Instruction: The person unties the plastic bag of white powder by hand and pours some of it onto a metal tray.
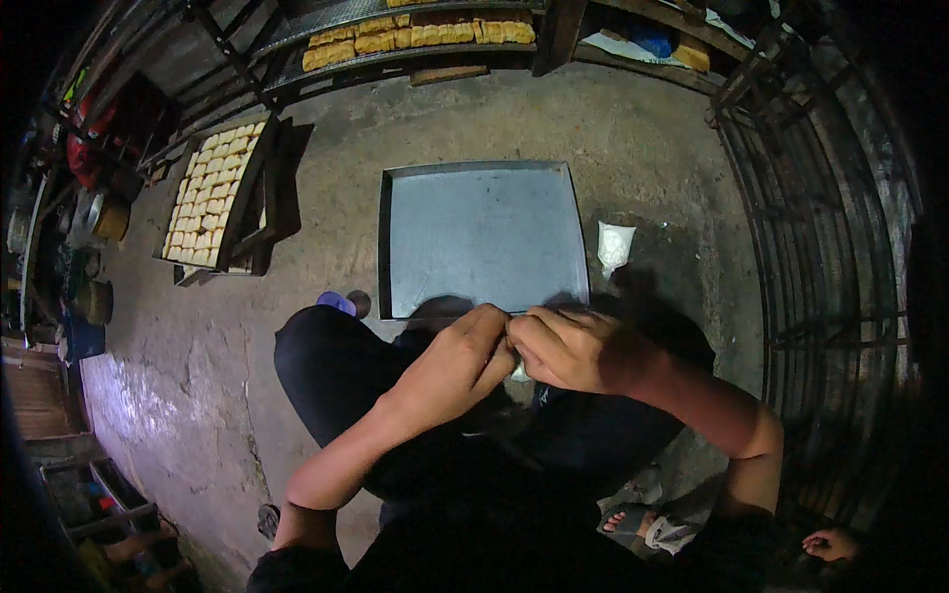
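Observation:
My left hand (462, 348) and my right hand (565, 348) meet above my lap, at the near edge of a large metal baking tray (484, 237). Both are closed, their fingertips pinched together. Just below the right fingers a small whitish piece (520, 372) shows; the hands hide most of it, and its kind cannot be made out. The tray lies flat on the floor, its inside bluish grey with nothing lying in it. Right of the tray, apart from my hands, sits a clear plastic bag of white contents (614, 245).
Left stands a tray of pale dough pieces (213, 193) on a stack. A purple cup (337, 301) sits by my left knee. Golden bread loaves (420, 38) fill a back shelf. A dark rack (820, 267) lines the right. Another person's hand (830, 544) shows at lower right.

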The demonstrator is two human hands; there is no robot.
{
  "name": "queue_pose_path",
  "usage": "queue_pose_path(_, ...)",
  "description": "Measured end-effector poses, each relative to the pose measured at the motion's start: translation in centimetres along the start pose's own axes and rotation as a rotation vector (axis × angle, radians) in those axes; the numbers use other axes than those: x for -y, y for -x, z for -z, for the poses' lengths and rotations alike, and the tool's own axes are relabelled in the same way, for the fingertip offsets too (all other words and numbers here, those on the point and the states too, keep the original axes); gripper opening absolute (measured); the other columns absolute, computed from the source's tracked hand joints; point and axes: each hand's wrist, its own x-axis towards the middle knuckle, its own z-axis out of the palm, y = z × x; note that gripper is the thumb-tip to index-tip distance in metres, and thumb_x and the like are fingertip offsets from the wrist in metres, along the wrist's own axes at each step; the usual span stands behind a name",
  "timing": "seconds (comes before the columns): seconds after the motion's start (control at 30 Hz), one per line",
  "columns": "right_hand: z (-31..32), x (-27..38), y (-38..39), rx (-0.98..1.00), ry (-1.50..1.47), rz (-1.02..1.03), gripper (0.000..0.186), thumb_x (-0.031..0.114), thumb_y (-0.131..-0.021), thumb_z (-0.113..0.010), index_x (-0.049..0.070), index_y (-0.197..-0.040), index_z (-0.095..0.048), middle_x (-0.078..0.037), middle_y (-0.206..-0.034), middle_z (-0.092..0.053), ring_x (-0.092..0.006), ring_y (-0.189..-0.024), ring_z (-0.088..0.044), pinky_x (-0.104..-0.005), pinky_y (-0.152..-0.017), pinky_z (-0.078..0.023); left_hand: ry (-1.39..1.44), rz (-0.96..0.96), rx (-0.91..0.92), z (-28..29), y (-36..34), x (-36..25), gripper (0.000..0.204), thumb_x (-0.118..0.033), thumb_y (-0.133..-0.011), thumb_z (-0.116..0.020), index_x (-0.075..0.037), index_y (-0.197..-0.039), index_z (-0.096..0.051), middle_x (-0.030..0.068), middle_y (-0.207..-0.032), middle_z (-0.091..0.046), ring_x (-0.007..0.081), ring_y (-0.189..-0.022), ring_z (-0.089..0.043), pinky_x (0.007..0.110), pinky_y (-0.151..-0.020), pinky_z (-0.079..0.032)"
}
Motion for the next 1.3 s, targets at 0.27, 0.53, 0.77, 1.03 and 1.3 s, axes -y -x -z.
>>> queue_pose_path(0.27, 0.6, 0.1, -0.1, -0.01, 0.069, 0.002, 0.027, 0.024, -0.092, -0.072, 0.007, -0.106, -0.056, -0.007, -0.085, -0.063, -0.0209, -0.074, -0.073, -0.0332, -0.062, -0.06, -0.004, 0.019, -0.011, 0.0, -0.3, -0.5, 0.018, -0.009, -0.095, -0.061, 0.007, -0.098, -0.053, 0.0288, -0.09, -0.058, 0.0497, -0.086, -0.06, 0.051, -0.075, -0.048)
queue_pose_path(0.53, 0.2, -0.3, -0.1, 0.124, 0.074, -0.041, 0.03, 0.027, -0.093, -0.072, 0.008, -0.101, -0.051, -0.008, -0.092, -0.059, -0.0193, -0.078, -0.072, -0.0312, -0.061, -0.06, 0.016, -0.023, 0.017, 0.3, -0.7, -0.3, 0.018, -0.009, -0.094, -0.06, 0.007, -0.098, -0.055, 0.0281, -0.09, -0.058, 0.0494, -0.084, -0.059, 0.051, -0.075, -0.048)
queue_pose_path(0.77, 0.0, -0.1, -0.1, 0.177, 0.117, -0.052, 0.037, 0.031, -0.091, -0.073, 0.006, -0.103, -0.048, -0.01, -0.097, -0.058, -0.0222, -0.081, -0.073, -0.0328, -0.065, -0.062, -0.068, -0.053, -0.05, -0.2, -0.8, -0.3, 0.017, -0.008, -0.091, -0.061, 0.007, -0.097, -0.055, 0.0254, -0.09, -0.057, 0.0472, -0.083, -0.059, 0.05, -0.076, -0.049)
queue_pose_path(1.03, -0.7, 0.3, -0.1, 0.242, -0.015, -0.183, 0.041, 0.031, -0.092, -0.074, 0.004, -0.108, -0.046, -0.014, -0.1, -0.06, -0.0303, -0.085, -0.074, -0.0415, -0.065, -0.063, 0.0, 0.037, -0.079, -1.0, -0.6, -0.3, 0.016, -0.007, -0.09, -0.059, 0.007, -0.096, -0.054, 0.0244, -0.087, -0.056, 0.0463, -0.082, -0.059, 0.049, -0.074, -0.048)
queue_pose_path(1.3, -1.6, 0.0, 0.0, 0.162, -0.202, -0.312, 0.037, 0.024, -0.094, -0.071, 0.003, -0.109, -0.045, -0.022, -0.094, -0.063, -0.0422, -0.084, -0.071, -0.0501, -0.067, -0.059, 0.013, 0.006, -0.117, -1.0, -0.6, 0.3, 0.015, -0.006, -0.092, -0.057, 0.006, -0.099, -0.056, 0.0237, -0.086, -0.057, 0.0424, -0.079, -0.059, 0.046, -0.071, -0.048)
